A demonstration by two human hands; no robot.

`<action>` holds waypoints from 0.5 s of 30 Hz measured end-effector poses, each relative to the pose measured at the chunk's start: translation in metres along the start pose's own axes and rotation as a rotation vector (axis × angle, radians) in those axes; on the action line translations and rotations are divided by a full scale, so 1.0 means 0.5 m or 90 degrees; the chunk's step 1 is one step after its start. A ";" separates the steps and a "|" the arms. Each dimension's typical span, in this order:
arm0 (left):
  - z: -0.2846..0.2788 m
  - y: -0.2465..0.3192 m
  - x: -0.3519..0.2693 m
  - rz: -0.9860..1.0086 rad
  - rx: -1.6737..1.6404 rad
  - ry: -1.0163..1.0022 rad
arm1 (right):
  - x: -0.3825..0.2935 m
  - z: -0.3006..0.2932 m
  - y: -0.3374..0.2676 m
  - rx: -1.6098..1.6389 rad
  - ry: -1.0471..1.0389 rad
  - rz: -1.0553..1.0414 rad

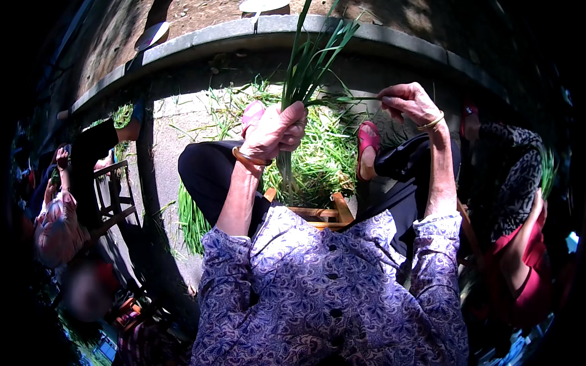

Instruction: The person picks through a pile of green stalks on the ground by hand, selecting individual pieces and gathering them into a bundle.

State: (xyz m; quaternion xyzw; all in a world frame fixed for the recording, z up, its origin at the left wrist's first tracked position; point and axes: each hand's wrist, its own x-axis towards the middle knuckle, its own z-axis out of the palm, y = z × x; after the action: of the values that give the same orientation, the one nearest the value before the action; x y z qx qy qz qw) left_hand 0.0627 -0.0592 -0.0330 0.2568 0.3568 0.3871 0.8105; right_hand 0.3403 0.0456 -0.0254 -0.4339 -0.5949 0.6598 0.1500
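Observation:
My left hand (pixel 277 130) is closed around a bunch of long green leafy stalks (pixel 304 68), which look like garlic chives. Their leaves fan out above the fist, and the pale stem ends hang below it. To the right, my right hand (pixel 409 103) pinches the tip of a single green blade (pixel 357 98) between thumb and fingers. That blade stretches sideways from the bunch. On the ground beneath lies a heap of loose green leaves and trimmings (pixel 322 155), between my feet in pink sandals (pixel 367 142).
A wooden stool (pixel 339 212) is partly visible below me. Another green bundle (pixel 190 219) lies by my left knee. A stone kerb (pixel 219 34) crosses ahead, with bare soil beyond. People sit at both sides; one at right holds greens (pixel 548 171). A wooden chair (pixel 114 192) stands left.

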 end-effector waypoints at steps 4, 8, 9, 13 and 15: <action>0.016 -0.014 0.013 -0.034 -0.006 0.034 | 0.024 0.023 0.022 -0.247 0.242 -0.114; 0.023 -0.027 0.018 -0.010 -0.011 0.092 | 0.037 -0.016 0.029 0.013 0.510 -0.118; 0.021 -0.023 0.016 0.014 -0.032 0.144 | 0.031 -0.022 0.021 0.080 0.507 -0.127; -0.020 -0.005 0.028 0.203 -0.232 0.104 | 0.049 -0.016 0.077 -0.280 0.469 -0.340; -0.053 0.004 0.022 0.274 -0.277 0.133 | 0.054 -0.003 0.086 -0.341 0.446 -0.295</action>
State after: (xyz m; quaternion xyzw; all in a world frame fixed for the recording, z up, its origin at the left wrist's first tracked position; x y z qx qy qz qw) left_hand 0.0462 -0.0453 -0.0524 0.1064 0.2842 0.6412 0.7048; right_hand 0.3396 0.0554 -0.0755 -0.5094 -0.7381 0.2474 0.3669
